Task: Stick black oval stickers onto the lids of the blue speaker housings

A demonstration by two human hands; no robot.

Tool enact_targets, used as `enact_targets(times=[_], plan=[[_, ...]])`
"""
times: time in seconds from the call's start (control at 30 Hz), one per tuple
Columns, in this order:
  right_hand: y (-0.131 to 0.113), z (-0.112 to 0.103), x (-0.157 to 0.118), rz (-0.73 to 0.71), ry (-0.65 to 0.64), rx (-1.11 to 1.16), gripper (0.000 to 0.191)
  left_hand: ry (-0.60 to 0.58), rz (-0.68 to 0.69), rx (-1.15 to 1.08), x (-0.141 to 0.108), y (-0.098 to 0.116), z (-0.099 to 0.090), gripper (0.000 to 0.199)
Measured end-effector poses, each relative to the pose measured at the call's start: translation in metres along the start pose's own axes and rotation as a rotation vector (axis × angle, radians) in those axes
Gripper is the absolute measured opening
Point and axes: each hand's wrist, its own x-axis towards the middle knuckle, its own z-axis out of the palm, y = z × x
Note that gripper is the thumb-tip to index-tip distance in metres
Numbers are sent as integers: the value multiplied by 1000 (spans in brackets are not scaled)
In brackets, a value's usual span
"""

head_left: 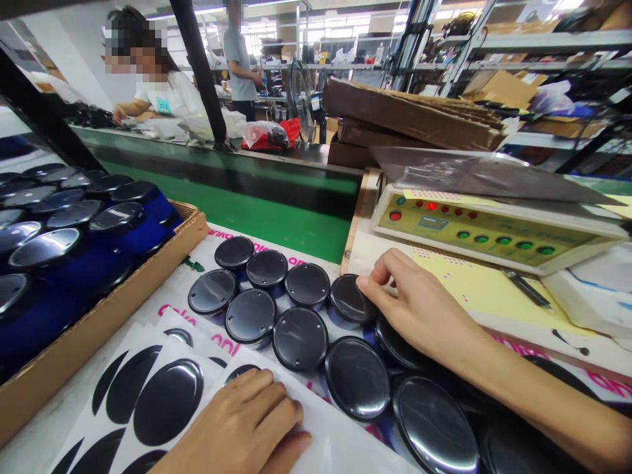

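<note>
My right hand [402, 296] has its thumb and bent index finger pinched together at the rim of a black round top [349, 299] on a dark blue cylinder. Whatever lies between those fingertips is hidden. Curled over a white sticker sheet [328, 431], my left hand [247, 421] presses it with bent fingers and thumb. Large black oval stickers [168, 401] show on the overlapping sheets beside it. Several cylinders stand upright in rows; the farther tops, such as one black top [300, 338], show small screws, while a nearer black top [357, 378] looks smooth and glossy.
At left, a cardboard box [182, 247] holds several blue cylinders. A control unit [486, 227] with lit buttons stands at right, a black pen [527, 289] before it. Beyond runs a green belt [257, 207]. Brown cardboard [415, 115] is stacked behind; a co-worker [172, 92] sits across.
</note>
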Motion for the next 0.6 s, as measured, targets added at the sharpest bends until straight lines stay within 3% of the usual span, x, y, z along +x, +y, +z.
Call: enact_targets(times=[0.17,0.23,0.3,0.37,0.43,0.53,0.6], plan=[[12,2,3,-7,-112,34,26,-137,-141,-100,6,6,-7,11],[15,0,8,-83,-155,18,28,-179,-218,-201,6,7,-19,11],[9,-5,10,-132,-137,-38,26,-129,-336,-289,-4,6,-37,16],[-8,-11,4,-213,-59,-81,26,-4,-505,-297,-24,5,-57,22],[-36,-13,-12,-338,-70,-56,26,94,-656,-254,-51,7,-73,25],[-85,6,-49,-453,-384,88,20,38,-707,-253,-90,15,-78,39],[-113,32,-70,-452,-539,107,19,-44,-708,-296,-105,21,-71,68]])
